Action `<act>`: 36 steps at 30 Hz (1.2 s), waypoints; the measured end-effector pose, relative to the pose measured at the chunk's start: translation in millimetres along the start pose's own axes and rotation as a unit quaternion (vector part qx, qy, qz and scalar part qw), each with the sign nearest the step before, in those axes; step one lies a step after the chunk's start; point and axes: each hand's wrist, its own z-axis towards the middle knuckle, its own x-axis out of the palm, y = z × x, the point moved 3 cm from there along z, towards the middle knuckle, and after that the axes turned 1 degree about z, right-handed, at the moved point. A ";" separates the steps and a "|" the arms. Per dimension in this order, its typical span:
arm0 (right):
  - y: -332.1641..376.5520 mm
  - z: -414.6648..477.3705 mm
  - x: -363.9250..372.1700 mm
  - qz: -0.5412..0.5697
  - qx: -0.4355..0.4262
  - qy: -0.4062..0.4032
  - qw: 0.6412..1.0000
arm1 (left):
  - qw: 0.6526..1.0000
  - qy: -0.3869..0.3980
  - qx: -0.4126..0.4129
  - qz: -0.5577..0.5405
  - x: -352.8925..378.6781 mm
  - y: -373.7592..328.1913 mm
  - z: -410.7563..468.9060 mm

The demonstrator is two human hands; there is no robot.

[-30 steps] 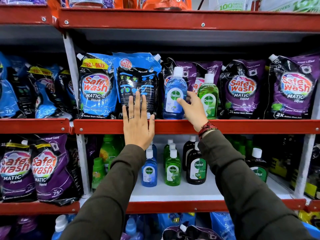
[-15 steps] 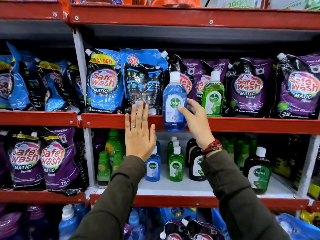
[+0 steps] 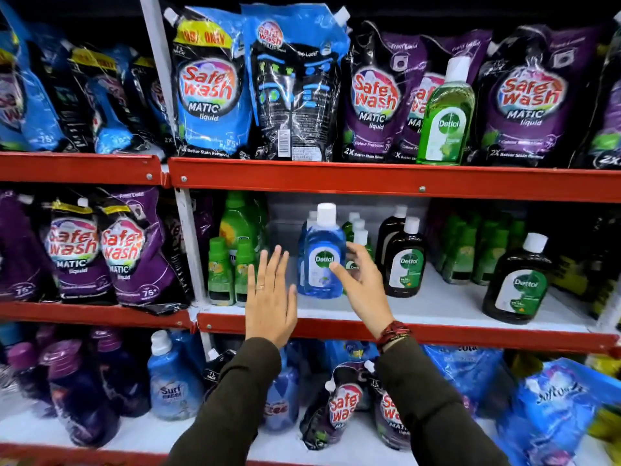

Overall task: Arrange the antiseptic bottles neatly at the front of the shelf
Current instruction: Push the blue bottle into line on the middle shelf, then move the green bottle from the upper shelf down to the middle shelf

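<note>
On the middle shelf, toward its near edge: grips the blue bottle point(image 3: 321, 260) upright with the right hand point(image 3: 363, 290), thumb laid across the front label, other fingers wrapped round the right side and back. Probably holds it this way so that the label faces out while setting it in front of a second blue bottle just behind. Holds the left hand point(image 3: 268, 297) flat and empty just left of the bottle, fingers straight and only slightly apart, touching nothing; likely ready as a guide or a stop against tipping. Puts the bottle left of the small green bottles point(image 3: 358, 230) and the dark brown bottles point(image 3: 405, 260), seemingly to line up by colour on the white shelf board point(image 3: 437, 306). On the upper shelf, right of the hands, among detergent pouches point(image 3: 210, 89): one green bottle point(image 3: 447, 112), out of place and, by judgement, not yet brought down.

Cannot tell whether the base of the blue bottle rests on the board or hangs just above it. Covers most of the small green bottles with hand and bottle, so no sure count. Blurred and dark at the far right end; labels there not readable.
</note>
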 end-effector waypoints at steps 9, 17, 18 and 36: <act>-60.3 2.2 36.2 -0.032 0.087 0.027 0.995 | 0.984 0.151 -0.066 0.063 62.7 21.6 -41.8; -83.8 10.3 49.1 -0.015 0.103 0.024 0.994 | 0.988 0.126 -0.067 0.056 64.9 23.1 -42.8; -86.8 10.6 48.9 -0.013 0.106 0.027 0.994 | 0.988 0.126 -0.067 0.054 65.0 23.2 -43.3; -9.1 7.9 -21.7 -0.134 -0.124 -0.145 0.972 | 0.999 -0.014 -0.013 -0.048 7.9 -43.1 18.3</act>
